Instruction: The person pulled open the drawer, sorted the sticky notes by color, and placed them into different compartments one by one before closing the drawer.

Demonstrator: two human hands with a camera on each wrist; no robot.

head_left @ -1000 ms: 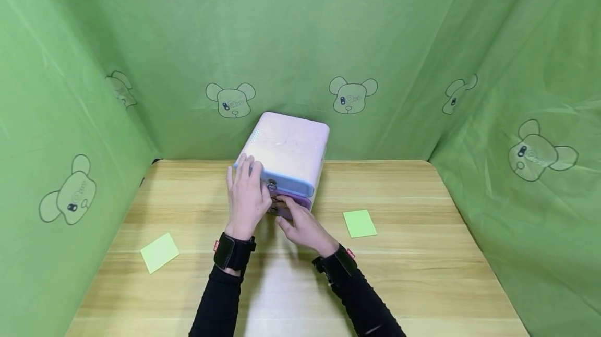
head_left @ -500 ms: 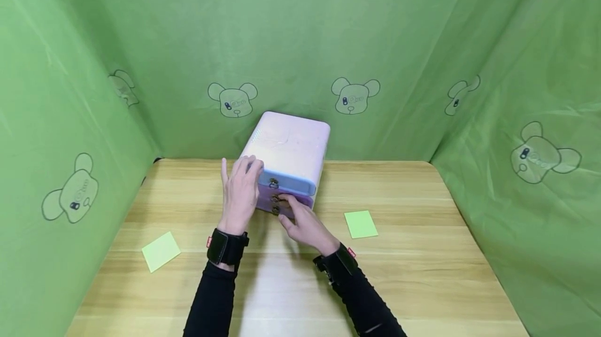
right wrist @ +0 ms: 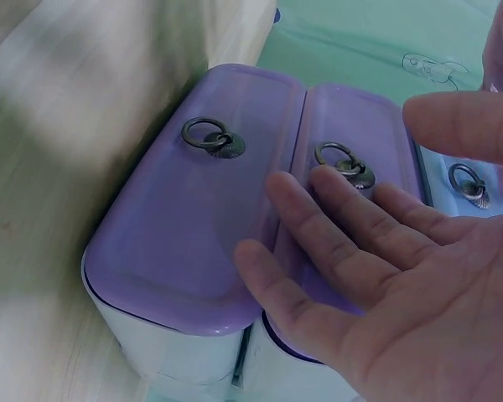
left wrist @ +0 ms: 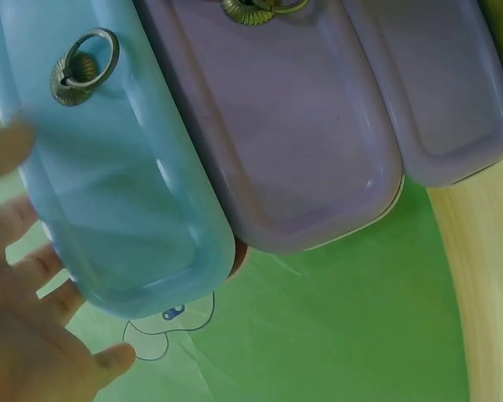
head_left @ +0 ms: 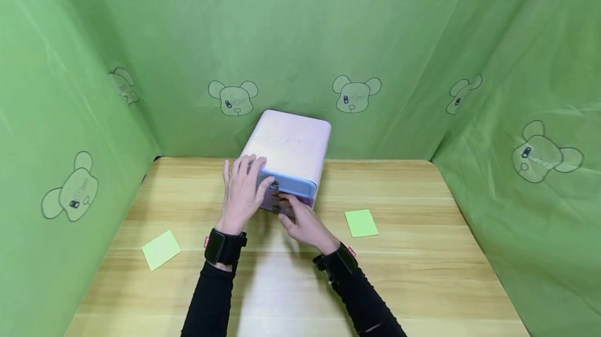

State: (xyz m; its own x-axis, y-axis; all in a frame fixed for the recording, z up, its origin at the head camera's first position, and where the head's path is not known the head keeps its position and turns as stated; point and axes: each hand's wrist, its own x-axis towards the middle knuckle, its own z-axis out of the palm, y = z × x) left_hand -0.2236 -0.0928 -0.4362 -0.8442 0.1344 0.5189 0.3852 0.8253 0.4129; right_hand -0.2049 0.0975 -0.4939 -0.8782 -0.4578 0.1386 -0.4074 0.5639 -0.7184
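Note:
A small pinkish-white cabinet has three stacked drawers: a blue drawer on top, a purple middle drawer and a purple bottom drawer. Each front carries a bronze ring pull. My left hand lies at the top left front edge, fingers spread over the rim and thumb held out toward the blue drawer's pull. My right hand is before the purple fronts, palm up with loosely extended fingers. Its fingertips overlap the middle drawer beside its ring pull.
Wooden tabletop lies under the cabinet. A green sticky note is to the right, and a paler one to the left. Green cloth walls with bear-head prints enclose the back and sides, close behind the cabinet.
My left hand has shifted slightly left, and its thumb, tucked out of sight half a second ago, now extends toward the blue drawer's pull. My right hand stays almost still.

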